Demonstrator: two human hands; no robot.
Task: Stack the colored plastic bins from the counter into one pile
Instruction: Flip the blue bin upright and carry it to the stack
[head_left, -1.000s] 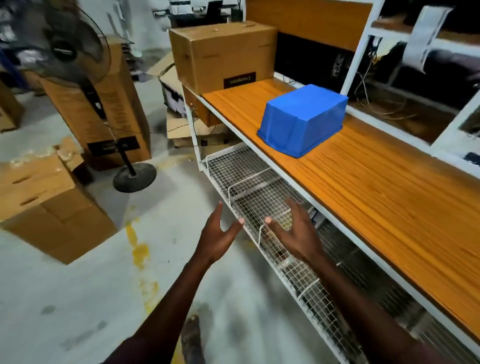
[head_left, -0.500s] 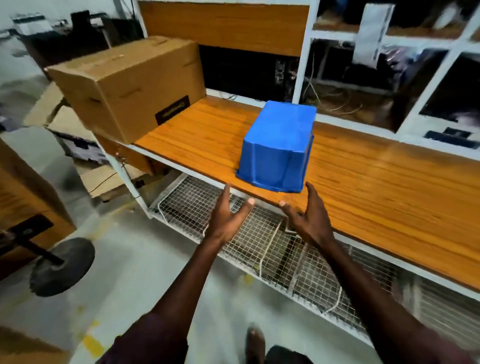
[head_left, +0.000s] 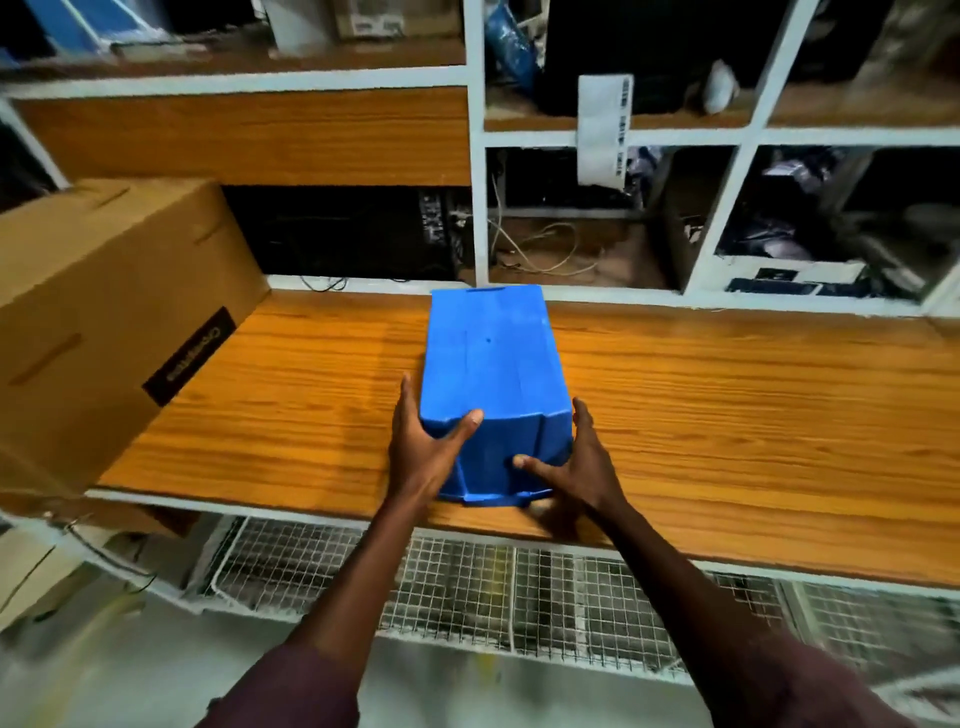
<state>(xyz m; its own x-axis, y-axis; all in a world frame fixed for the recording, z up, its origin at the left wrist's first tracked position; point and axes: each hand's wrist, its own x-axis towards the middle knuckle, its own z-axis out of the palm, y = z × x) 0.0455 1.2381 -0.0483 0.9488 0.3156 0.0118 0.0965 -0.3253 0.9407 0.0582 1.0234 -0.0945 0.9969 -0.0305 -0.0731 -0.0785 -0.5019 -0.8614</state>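
blue bin (head_left: 491, 364) upside down, long axis front-back | hands: left (head_left: 423, 457), right (head_left: 576, 467) grip near end

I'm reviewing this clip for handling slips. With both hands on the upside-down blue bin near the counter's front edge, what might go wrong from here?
1. The blue bin sits at the counter front edge; a pull could tip it off over the wire shelf.
2. The left hand and right hand press smooth tapered sides, so the grip may slide.
3. The cardboard box stands close on the left; a leftward swing could hit it.
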